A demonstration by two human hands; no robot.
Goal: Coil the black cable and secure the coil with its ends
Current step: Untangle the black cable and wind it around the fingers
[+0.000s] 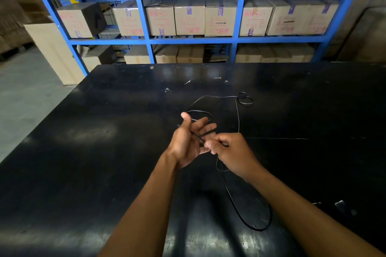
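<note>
The right hand [226, 148] pinches the thin black cable [238, 119] across the spread-fingered left hand [189, 142]; the knot [244, 99] farther back on the black table [104, 131] may snag.

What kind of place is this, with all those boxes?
Probably a warehouse or stockroom. Tall blue shelves are packed with cardboard boxes, the floor is bare concrete, and the person is working with a black cable on a big black table.

bare arms, no sleeves

left hand [189, 142] & right hand [230, 149]: bare, no gloves, rings or watch; forearms uncovered to frame edge.
</note>
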